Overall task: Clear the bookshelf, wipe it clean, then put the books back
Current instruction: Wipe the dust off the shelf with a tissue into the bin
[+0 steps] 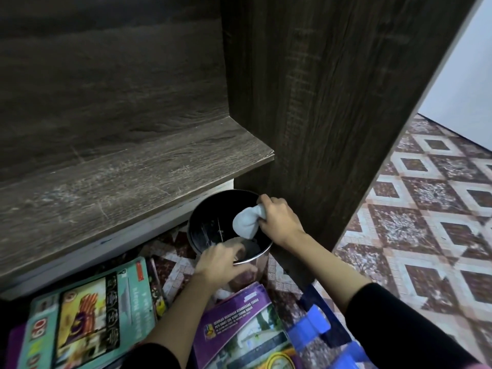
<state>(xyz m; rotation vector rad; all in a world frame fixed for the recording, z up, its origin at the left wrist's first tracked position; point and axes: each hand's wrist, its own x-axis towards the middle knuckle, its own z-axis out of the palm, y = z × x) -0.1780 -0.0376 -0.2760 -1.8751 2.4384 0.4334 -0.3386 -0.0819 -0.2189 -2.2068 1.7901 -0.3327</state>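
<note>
The dark wooden bookshelf [127, 177] fills the left of the view, its board bare and dusty. On the floor below its right end stands a round metal pot [202, 230] with a dark inside. My right hand [279, 219] grips a bunched white cloth [246, 222] over the pot's mouth. My left hand [221, 265] holds the pot's near rim, fingers curled over it. Books lie on the floor: a teal one [87, 318] at lower left, a purple one [239, 323] under my left forearm.
The shelf's tall side panel [332, 115] rises just right of the pot. A blue plastic object [314, 326] lies beside the purple book. Patterned brown and white floor tiles [426, 222] spread to the right, with a pale wall [468, 75] beyond.
</note>
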